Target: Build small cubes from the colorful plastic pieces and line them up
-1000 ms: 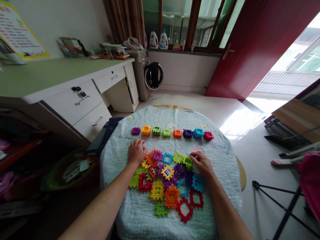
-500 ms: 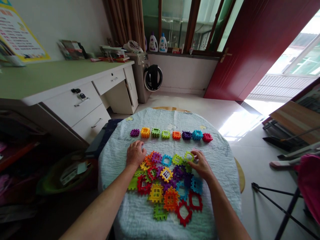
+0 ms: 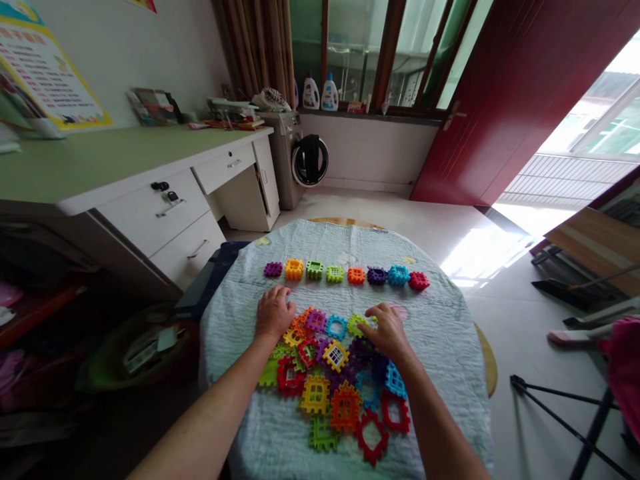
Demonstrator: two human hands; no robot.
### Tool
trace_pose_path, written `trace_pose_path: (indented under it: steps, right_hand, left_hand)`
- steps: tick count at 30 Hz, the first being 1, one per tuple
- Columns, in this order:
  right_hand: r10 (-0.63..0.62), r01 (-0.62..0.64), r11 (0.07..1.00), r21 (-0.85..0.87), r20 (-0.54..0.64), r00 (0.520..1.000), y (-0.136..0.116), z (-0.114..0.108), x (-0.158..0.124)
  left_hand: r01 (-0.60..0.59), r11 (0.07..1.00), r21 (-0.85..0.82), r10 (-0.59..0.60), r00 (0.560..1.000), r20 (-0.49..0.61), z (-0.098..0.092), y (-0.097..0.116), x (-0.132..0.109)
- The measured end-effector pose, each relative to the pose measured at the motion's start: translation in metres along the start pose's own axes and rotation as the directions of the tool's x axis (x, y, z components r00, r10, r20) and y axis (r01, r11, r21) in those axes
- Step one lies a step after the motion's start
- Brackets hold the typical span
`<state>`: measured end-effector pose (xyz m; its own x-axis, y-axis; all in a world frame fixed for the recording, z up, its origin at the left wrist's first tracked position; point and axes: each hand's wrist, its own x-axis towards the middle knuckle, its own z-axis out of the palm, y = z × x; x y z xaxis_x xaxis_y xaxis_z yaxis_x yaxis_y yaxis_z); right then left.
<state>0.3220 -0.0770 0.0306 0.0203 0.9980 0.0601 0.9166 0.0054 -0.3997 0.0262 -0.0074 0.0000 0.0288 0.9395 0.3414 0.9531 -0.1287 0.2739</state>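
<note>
Now, left hand: your left hand [image 3: 273, 312] lies palm down at the far left edge of the pile of plastic tiles [image 3: 333, 377], fingers loosely curled; the grip holds nothing that I can see.
Right hand: your right hand [image 3: 386, 330] rests on the far right part of the pile, fingertips touching a green tile [image 3: 356, 323]; whether that grip is pinched on the tile I cannot tell.
Pile: flat, toothed tiles in red, orange, yellow, green, blue and purple, overlapping each other on the near half of the surface [image 3: 453, 347].
Row: eight small built cubes [image 3: 346, 273] stand side by side across the far half, purple at the left end, red at the right, well apart from both hands.
Cover: a pale blue quilted cloth [image 3: 280, 427] lies over the round surface.
Around: a desk with drawers [image 3: 165, 200] stands to the left.
</note>
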Motion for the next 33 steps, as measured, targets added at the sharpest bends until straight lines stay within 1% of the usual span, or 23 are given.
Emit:
trace_pose_path:
  steps: [2,4,6,9,13,16,18,22,23,24,27,29,31,33]
  right_hand:
    - [-0.014,0.019,0.998,-0.065,0.062,0.998,-0.019,0.002,-0.001]
    - [0.008,0.005,0.990,-0.142,0.087,0.996,-0.033,0.002,-0.001]
    - [0.013,0.008,0.982,-0.191,0.107,0.994,-0.041,0.000,0.001]
    - [0.010,0.019,0.978,-0.209,0.137,0.990,-0.045,-0.007,0.007]
    - [0.038,-0.025,0.992,-0.122,0.103,0.994,-0.042,-0.015,0.022]
    - [0.044,-0.038,0.997,-0.061,0.097,0.994,-0.036,-0.012,0.034]
    - [0.055,-0.049,0.997,-0.066,0.086,0.995,-0.029,-0.007,0.039]
    - [0.106,-0.112,0.988,-0.106,-0.065,0.992,-0.015,0.001,0.039]
    - [0.103,-0.112,0.987,-0.118,-0.078,0.992,-0.013,0.003,0.038]
    - [0.094,-0.102,0.986,-0.133,-0.066,0.993,-0.013,0.005,0.036]
    - [0.085,-0.078,0.980,-0.182,0.032,0.996,-0.017,0.010,0.033]
    - [0.089,-0.076,0.979,-0.190,0.063,0.994,-0.019,0.012,0.034]
    - [0.084,-0.077,0.983,-0.165,0.042,0.996,-0.015,0.011,0.037]
    - [0.101,-0.104,0.988,-0.110,-0.036,0.994,-0.002,0.004,0.040]
  left_hand:
    - [0.004,1.000,-0.001,-0.004,1.000,0.000,-0.001,0.001,0.000]
    - [0.003,1.000,-0.003,-0.003,1.000,-0.003,-0.002,0.001,0.000]
    - [-0.002,1.000,-0.002,0.002,1.000,-0.004,-0.002,0.002,-0.001]
    - [-0.001,1.000,0.005,0.001,1.000,-0.001,-0.003,0.002,-0.001]
    - [0.004,1.000,0.007,-0.004,1.000,0.003,-0.003,0.002,-0.001]
    - [0.005,1.000,0.000,-0.005,1.000,0.002,-0.003,0.002,-0.001]
    - [0.007,1.000,-0.004,-0.007,1.000,0.002,-0.004,0.002,-0.001]
    - [0.013,1.000,-0.009,-0.013,1.000,0.011,-0.005,0.003,0.000]
    - [0.013,1.000,-0.009,-0.013,1.000,0.011,-0.005,0.003,0.000]
    - [0.014,1.000,-0.009,-0.014,1.000,0.011,-0.005,0.003,0.000]
    - [0.017,1.000,-0.010,-0.017,1.000,0.007,-0.005,0.004,0.000]
    - [0.018,1.000,-0.010,-0.018,1.000,0.004,-0.004,0.003,0.000]
    - [0.013,1.000,-0.010,-0.013,1.000,0.001,-0.004,0.003,0.000]
    - [0.009,1.000,-0.011,-0.009,1.000,0.001,-0.005,0.003,0.000]
